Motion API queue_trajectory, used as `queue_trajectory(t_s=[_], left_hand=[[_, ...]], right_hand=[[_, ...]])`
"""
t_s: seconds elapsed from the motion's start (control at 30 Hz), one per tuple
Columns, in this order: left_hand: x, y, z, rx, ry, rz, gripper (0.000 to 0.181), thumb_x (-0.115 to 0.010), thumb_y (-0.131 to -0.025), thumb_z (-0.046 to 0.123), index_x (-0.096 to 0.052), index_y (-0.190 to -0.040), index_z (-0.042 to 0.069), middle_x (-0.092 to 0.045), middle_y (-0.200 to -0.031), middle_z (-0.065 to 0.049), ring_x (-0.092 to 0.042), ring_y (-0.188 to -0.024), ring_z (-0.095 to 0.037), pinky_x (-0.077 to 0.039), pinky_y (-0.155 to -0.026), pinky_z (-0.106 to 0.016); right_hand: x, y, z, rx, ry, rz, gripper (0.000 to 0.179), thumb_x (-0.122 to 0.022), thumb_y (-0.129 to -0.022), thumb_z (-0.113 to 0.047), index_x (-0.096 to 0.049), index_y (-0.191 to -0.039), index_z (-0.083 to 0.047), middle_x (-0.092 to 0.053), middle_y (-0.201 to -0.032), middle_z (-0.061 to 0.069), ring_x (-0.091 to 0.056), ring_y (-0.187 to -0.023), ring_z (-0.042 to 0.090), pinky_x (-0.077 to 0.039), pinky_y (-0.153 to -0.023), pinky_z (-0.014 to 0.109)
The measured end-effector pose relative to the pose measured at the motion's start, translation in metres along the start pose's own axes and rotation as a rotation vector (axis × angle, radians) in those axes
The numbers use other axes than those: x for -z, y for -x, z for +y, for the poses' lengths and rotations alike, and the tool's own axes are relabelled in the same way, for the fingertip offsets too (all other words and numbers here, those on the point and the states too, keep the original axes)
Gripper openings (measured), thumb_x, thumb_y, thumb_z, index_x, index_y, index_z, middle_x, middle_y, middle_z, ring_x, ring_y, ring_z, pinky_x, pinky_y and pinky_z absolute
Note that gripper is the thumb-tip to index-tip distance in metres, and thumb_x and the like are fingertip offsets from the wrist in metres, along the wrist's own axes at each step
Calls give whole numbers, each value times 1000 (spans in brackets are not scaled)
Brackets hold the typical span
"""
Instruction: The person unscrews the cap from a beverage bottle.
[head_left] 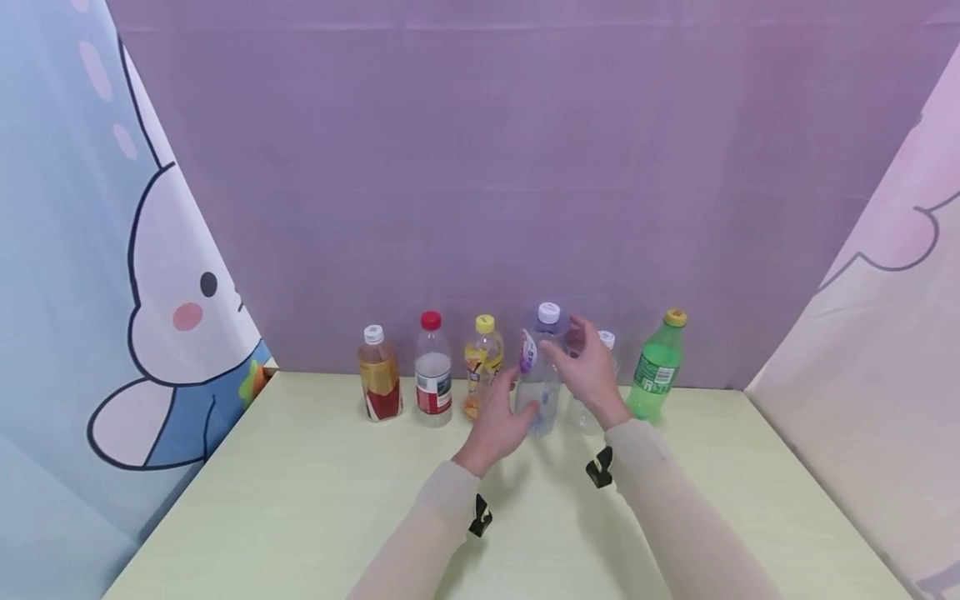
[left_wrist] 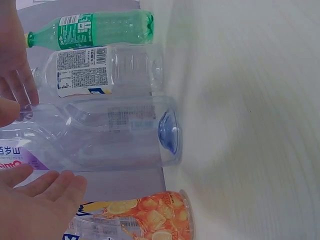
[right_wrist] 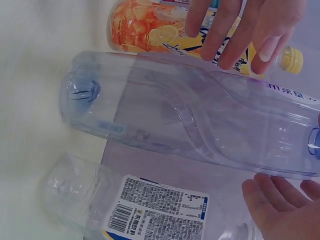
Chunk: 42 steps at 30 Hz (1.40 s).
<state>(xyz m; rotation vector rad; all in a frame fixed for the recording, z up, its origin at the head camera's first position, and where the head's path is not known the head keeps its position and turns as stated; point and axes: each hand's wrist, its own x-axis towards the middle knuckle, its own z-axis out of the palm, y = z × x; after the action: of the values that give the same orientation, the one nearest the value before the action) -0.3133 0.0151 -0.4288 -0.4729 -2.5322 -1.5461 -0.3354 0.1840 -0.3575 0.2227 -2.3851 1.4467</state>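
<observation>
A tall clear plastic bottle (head_left: 537,408) with a white cap and a small purple-and-white label stands among a row of bottles. My left hand (head_left: 497,427) is at its left side, fingers spread and straight, thumb toward the front. On the other side, near the shoulder, my right hand (head_left: 592,372) has its thumb and fingers apart. In the right wrist view, the right fingertips (right_wrist: 260,192) lie right at the bottle's edge. The left wrist view has the left fingers (left_wrist: 55,185) extended beside the label. Neither hand curls round the bottle.
Left of it stand a yellow-capped juice bottle (head_left: 483,354), a red-capped bottle (head_left: 432,367) and a white-capped bottle with a brown-and-red label (head_left: 380,379). To the right are a smaller clear bottle (left_wrist: 132,67) and a green bottle (head_left: 660,354). A purple cloth (head_left: 480,167) hangs behind the pale table (head_left: 315,500).
</observation>
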Motion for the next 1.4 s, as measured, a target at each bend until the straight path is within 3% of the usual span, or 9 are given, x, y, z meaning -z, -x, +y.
queue_trajectory(t_s=[0.3,0.53,0.77,1.03,1.2,1.4], left_hand=[[-2,-1,1,15,-35,9,73,-68,-97,32,-33,-157,12,-41,-157,-9,-41,-142,-30,-39,-112,-56],[-1,2,0,25,-51,-2,85,-73,-92,45,-31,-158,13,-40,-158,-9,-37,-146,-32,-36,-113,-59],[-3,8,-5,91,-28,-22,102,-75,-82,63,-29,-160,16,-38,-160,-9,-36,-145,-35,-37,-109,-64],[-4,15,-8,188,84,-118,112,-79,-77,66,-23,-161,18,-37,-160,-13,-39,-144,-38,-37,-109,-66],[1,20,-8,178,108,-129,106,-79,-80,60,-22,-160,21,-40,-156,-13,-49,-134,-37,-47,-103,-60],[12,25,-8,138,85,-139,104,-79,-80,60,-24,-160,23,-45,-151,-9,-52,-130,-29,-51,-100,-52]], right_hand=[[7,12,0,-2,-92,17,77,-72,-95,-37,-35,-153,-2,-55,-138,22,-53,-129,35,-47,-107,46],[8,22,-3,-64,-145,44,69,-71,-96,-38,-43,-149,-4,-58,-137,21,-55,-128,34,-46,-107,48],[6,35,-6,-88,-212,62,61,-70,-97,-35,-48,-146,-7,-60,-137,18,-56,-126,32,-49,-103,46],[3,48,-9,-95,-275,76,55,-70,-98,-29,-50,-143,-4,-60,-136,17,-58,-125,29,-51,-100,35],[1,53,-8,-77,-354,77,51,-68,-99,-24,-50,-141,-2,-59,-136,19,-58,-124,29,-54,-93,25],[1,60,-9,-56,-403,69,47,-66,-100,-18,-49,-140,0,-59,-135,19,-60,-118,24,-56,-92,29]])
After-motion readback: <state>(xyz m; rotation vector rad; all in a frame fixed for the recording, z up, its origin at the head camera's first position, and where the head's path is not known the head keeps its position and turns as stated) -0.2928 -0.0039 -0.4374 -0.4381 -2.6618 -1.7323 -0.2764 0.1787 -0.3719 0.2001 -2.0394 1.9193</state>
